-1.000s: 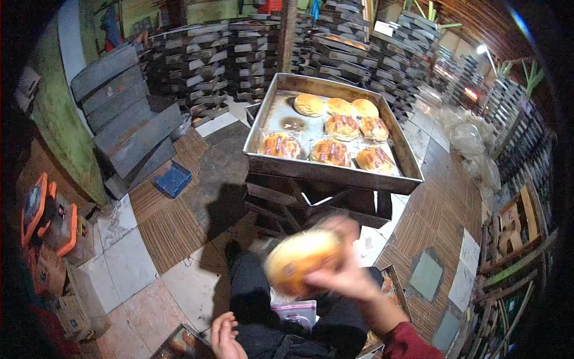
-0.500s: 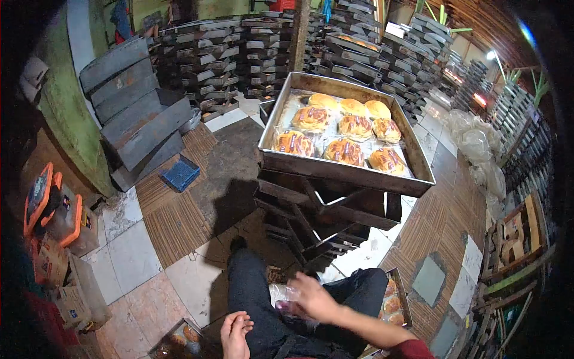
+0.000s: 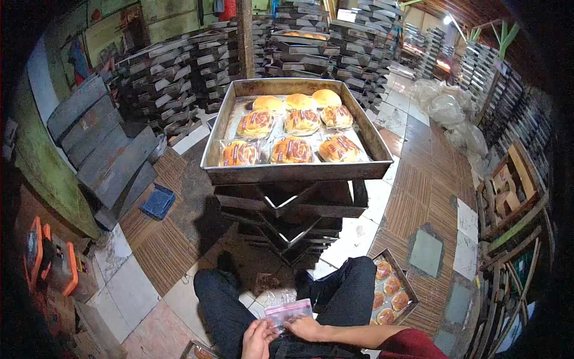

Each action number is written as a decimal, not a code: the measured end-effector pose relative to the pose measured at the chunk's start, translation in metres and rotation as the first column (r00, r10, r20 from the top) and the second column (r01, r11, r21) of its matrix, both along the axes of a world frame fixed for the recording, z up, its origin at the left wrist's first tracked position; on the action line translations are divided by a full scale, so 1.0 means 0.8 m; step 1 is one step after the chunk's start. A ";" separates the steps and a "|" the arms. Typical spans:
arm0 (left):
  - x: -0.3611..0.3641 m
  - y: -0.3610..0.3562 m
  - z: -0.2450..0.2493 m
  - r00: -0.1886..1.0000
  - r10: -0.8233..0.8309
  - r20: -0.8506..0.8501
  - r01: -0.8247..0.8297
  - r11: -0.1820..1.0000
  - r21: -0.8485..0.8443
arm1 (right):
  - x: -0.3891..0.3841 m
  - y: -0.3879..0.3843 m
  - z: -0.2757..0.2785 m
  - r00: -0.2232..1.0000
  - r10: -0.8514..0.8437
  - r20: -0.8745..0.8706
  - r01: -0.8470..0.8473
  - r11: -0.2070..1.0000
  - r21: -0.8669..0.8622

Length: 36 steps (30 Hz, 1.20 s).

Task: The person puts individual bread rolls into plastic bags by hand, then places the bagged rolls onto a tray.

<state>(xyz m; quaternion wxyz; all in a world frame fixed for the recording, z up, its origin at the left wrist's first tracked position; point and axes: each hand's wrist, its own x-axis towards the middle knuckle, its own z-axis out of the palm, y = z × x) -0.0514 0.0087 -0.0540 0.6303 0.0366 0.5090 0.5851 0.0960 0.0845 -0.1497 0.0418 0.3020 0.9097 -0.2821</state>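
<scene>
Between my knees I hold a clear plastic bag [image 3: 289, 312] with a pink-purple band along its top edge. My left hand [image 3: 259, 338] pinches the bag's left side with its fingertips. My right hand [image 3: 304, 329] is closed at the bag's right side, its fingers partly hidden. In front of me, a metal tray [image 3: 299, 172] on a stack of dark trays carries several buns; the nearer ones, such as the middle wrapped bun [image 3: 291, 149], are in printed clear bags. Three plain buns [image 3: 299, 102] lie at the back without visible wrapping.
A tray of glazed buns [image 3: 391, 286] lies on the floor by my right knee. A blue basket [image 3: 158, 201] stands at the left, near stacked grey boxes [image 3: 113, 149]. Tall tray stacks and a wooden post [image 3: 245, 42] are behind. Orange-lidded bins [image 3: 72, 267] stand far left.
Both hands have come together at the bag, which my right hand held alone before. The view has turned right, so the bun tray appears further left and squarer.
</scene>
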 end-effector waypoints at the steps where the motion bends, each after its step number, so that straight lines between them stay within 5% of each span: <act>1: -0.005 -0.006 -0.006 1.000 -0.006 -0.003 0.006 1.000 0.002 | -0.005 0.005 0.001 0.996 0.075 -0.050 -0.073 0.997 0.030; 2: -0.009 -0.014 -0.014 0.984 -0.074 0.165 0.082 0.996 -0.041 | -0.009 0.017 0.004 0.998 -0.031 0.056 0.040 0.987 -0.155; 3: -0.006 -0.023 -0.020 0.931 -0.129 0.341 0.164 0.984 -0.076 | -0.010 0.025 0.016 0.996 -0.027 -0.083 0.033 0.997 0.065; 5: 0.002 -0.037 -0.029 0.936 -0.176 0.305 0.219 0.969 -0.113 | -0.014 0.017 -0.007 0.951 0.082 -0.300 -0.063 0.995 0.075; 7: -0.005 -0.043 -0.046 0.648 -0.049 0.760 0.175 0.981 -0.086 | -0.014 0.005 0.032 0.963 0.042 -0.265 -0.083 0.986 -0.144; 8: -0.007 -0.045 -0.057 0.501 -0.008 0.865 0.142 0.987 -0.073 | -0.009 0.001 0.044 0.924 0.092 -0.371 -0.147 0.981 -0.123; 9: -0.006 -0.046 -0.059 0.556 0.085 0.827 0.095 0.982 -0.165 | -0.006 -0.002 0.060 0.925 0.096 -0.367 -0.150 0.981 -0.122; 11: -0.007 -0.045 -0.056 0.598 -0.171 0.783 0.110 0.985 0.131 | 0.003 -0.006 0.102 0.754 0.212 -0.621 -0.404 0.896 -0.185; 12: -0.014 -0.039 -0.062 0.472 -0.257 0.844 0.101 0.966 0.237 | 0.008 -0.004 0.128 0.780 0.337 -0.528 -0.502 0.840 -0.206; 13: -0.027 -0.024 -0.046 0.534 -0.106 0.839 0.158 0.987 0.024 | 0.014 0.009 0.158 0.687 0.575 -0.444 -0.623 0.781 0.046; 15: -0.045 -0.004 -0.036 0.643 -0.338 0.687 0.279 0.939 0.201 | 0.023 0.018 0.200 0.668 0.662 -0.341 -0.675 0.731 0.097; 17: -0.069 0.011 -0.034 0.477 -0.331 0.814 0.189 0.943 0.274 | 0.030 0.031 0.221 0.626 0.697 -0.350 -0.676 0.709 0.203; 20: -0.106 0.020 -0.046 0.574 -0.536 0.619 0.303 0.841 0.448 | 0.031 0.071 0.280 0.554 0.774 -0.305 -0.675 0.633 0.380; 21: -0.111 0.025 -0.021 0.727 -0.588 0.356 0.485 0.806 0.340 | 0.029 0.078 0.293 0.524 0.809 -0.266 -0.680 0.586 0.440; 22: -0.115 0.029 -0.005 0.774 -0.631 0.050 0.615 0.768 0.178 | 0.027 0.074 0.286 0.573 0.660 -0.486 -0.577 0.746 0.334; 23: -0.116 0.029 -0.003 0.771 -0.635 0.052 0.618 0.765 0.183 | 0.024 0.080 0.287 0.578 0.659 -0.481 -0.574 0.748 0.333; 27: -0.110 0.040 0.020 0.876 -0.464 0.133 0.414 0.863 0.289 | 0.010 0.115 0.316 0.670 0.657 -0.346 -0.454 0.731 0.510; 30: -0.101 0.058 0.010 0.936 0.044 -0.350 0.067 0.952 0.299 | -0.010 0.137 0.338 0.661 0.691 -0.292 -0.426 0.666 0.612; 33: -0.117 0.089 0.022 0.887 0.265 -0.379 -0.083 0.898 0.433 | -0.041 0.179 0.367 0.593 0.698 -0.402 -0.183 0.603 0.777; 34: -0.134 0.101 -0.002 0.957 0.273 -0.094 -0.187 0.834 0.518 | -0.056 0.203 0.374 0.594 0.707 -0.385 -0.051 0.510 0.859; 36: -0.157 0.136 -0.058 0.857 0.209 0.471 -0.465 0.706 0.534 | -0.093 0.271 0.392 0.696 0.628 -0.348 0.044 0.446 0.894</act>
